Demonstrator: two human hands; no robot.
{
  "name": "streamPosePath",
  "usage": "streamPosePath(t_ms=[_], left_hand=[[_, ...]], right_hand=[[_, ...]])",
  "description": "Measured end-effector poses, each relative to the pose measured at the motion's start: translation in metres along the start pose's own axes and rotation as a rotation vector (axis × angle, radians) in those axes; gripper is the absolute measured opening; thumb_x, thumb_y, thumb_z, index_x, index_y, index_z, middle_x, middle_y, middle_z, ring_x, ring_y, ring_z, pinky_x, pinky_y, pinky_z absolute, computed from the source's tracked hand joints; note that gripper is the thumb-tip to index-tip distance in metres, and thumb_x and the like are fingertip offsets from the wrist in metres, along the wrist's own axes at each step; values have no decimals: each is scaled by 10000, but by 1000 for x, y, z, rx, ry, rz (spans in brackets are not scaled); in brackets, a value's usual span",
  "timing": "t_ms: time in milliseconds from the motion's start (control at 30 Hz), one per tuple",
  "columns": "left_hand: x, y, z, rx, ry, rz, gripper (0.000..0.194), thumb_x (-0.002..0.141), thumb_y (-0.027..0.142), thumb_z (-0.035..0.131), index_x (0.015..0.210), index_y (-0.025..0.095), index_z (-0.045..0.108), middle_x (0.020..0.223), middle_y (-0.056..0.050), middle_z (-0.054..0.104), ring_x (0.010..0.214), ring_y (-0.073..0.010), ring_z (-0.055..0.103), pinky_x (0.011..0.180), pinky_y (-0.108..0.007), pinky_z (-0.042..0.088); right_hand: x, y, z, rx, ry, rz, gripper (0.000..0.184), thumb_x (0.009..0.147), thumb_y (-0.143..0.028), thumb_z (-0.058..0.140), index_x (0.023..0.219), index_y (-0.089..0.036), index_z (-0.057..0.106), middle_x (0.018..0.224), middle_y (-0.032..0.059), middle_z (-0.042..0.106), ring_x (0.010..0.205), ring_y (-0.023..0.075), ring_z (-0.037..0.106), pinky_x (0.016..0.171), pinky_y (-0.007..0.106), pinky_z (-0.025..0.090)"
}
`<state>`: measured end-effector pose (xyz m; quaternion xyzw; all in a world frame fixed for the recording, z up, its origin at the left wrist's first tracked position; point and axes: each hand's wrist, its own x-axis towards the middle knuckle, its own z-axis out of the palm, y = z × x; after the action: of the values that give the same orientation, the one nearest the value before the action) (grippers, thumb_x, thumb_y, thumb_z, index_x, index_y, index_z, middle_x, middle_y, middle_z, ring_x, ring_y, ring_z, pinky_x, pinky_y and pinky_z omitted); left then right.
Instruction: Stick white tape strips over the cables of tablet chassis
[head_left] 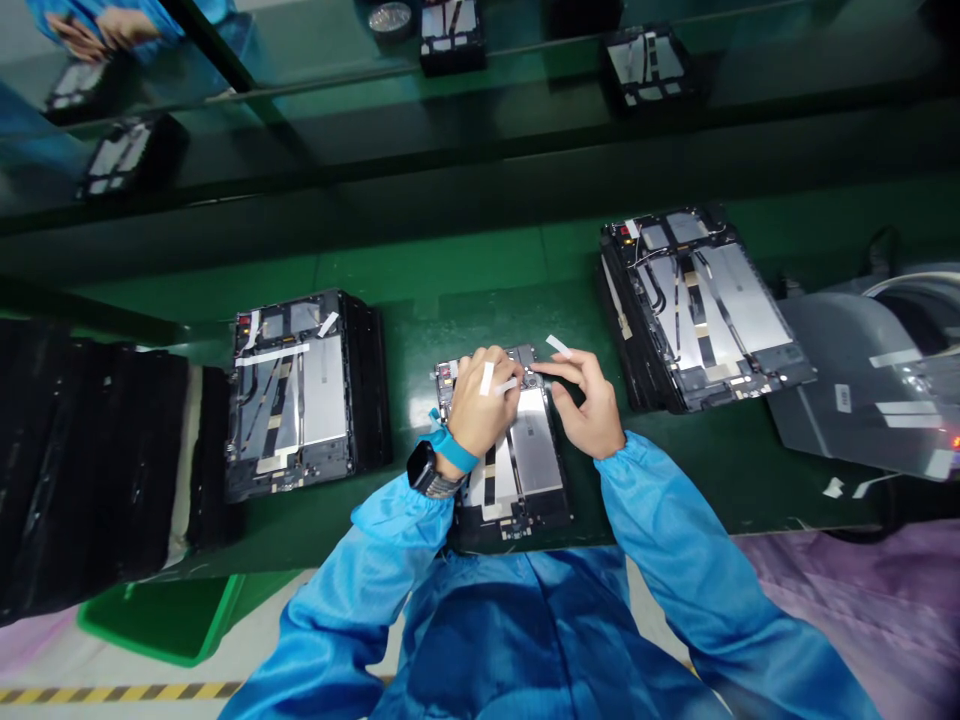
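The open tablet lies on the worktop beneath my left hand, fingers curled, grip not determinable. My right hand, thumb and forefinger apart, meets the tablet's upper right corner. Left of the tablet: a device stack.

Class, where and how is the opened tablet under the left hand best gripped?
Probably pinched by its long right rim, from the right: the tablet lies flat, that side mostly uncovered, while the left hand covers its upper left.
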<state>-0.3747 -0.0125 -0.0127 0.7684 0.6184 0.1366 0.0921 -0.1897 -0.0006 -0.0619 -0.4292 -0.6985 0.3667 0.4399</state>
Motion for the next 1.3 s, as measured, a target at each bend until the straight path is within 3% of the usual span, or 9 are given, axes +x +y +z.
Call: streamPosePath(t_ms=[167, 333, 433, 533, 700, 900, 1167, 1300], left_hand=[[3, 0, -1, 23, -17, -30, 147, 1013, 174, 605, 930, 206, 722, 1031, -89, 699, 1034, -285, 635, 854, -394, 436], [5, -4, -2, 15, 2, -79, 133, 1010, 227, 637, 934, 212, 746, 1034, -88, 701, 1040, -296, 629, 870, -412, 449], [-4, -5, -4, 21, 37, -63, 131, 1014, 219, 626, 1024, 220, 756, 1085, -95, 706, 1042, -294, 618, 871, -420, 451], [-20, -4, -3, 63, 68, 51, 264, 1036, 205, 556, 1234, 229, 729, 1264, -126, 697, 1123, -310, 592, 906, -447, 456], [-37, 2, 0, 163, -9, 145, 439, 1007, 168, 527, 1426, 228, 643, 1491, -150, 617, 1273, -352, 543, 1005, -510, 448], [-31, 5, -6, 242, -46, 137, 424, 995, 186, 548, 1400, 198, 674, 1485, -164, 630, 1308, -377, 548, 1037, -532, 450], [-34, -1, -2, 306, 25, 232, 426, 1004, 211, 561, 1415, 156, 659, 1455, -166, 647, 1256, -354, 578, 997, -499, 474], [-32, -5, -3, 339, 26, 270, 426, 1001, 219, 578, 1412, 143, 655, 1444, -167, 652, 1266, -356, 570, 986, -496, 475]], right_hand=[[2, -3, -3, -256, -63, -193, 370, 963, -117, 489, 1299, -231, 592, 1179, 95, 798, 1138, 292, 700, 985, 474, 525], [3, -9, -5, -521, -111, -370, 402, 919, -87, 502, 1272, -180, 670, 1037, 133, 741, 1069, 310, 655, 908, 470, 515], [4, -14, -4, -592, -124, -421, 442, 917, -70, 498, 1308, -192, 665, 983, 119, 729, 1057, 306, 632, 902, 465, 505], [4, -17, -2, -625, -114, -453, 442, 928, -74, 493, 1329, -173, 650, 968, 123, 734, 1023, 308, 623, 876, 463, 502], [1, -16, 1, -594, -109, -372, 438, 943, -96, 491, 1356, -166, 619, 1076, 142, 765, 1029, 316, 651, 869, 474, 510], [0, -9, 4, -424, -16, -312, 434, 1005, -119, 470, 1426, -192, 545, 1225, 118, 790, 1069, 304, 692, 927, 491, 520], [-2, -17, 9, -550, -60, -347, 462, 953, -81, 478, 1407, -142, 541, 1199, 150, 787, 1063, 313, 696, 909, 480, 533], [-2, -17, 10, -369, -15, -196, 324, 997, -186, 531, 1318, -197, 566, 1174, 123, 801, 1117, 302, 717, 980, 484, 538]])
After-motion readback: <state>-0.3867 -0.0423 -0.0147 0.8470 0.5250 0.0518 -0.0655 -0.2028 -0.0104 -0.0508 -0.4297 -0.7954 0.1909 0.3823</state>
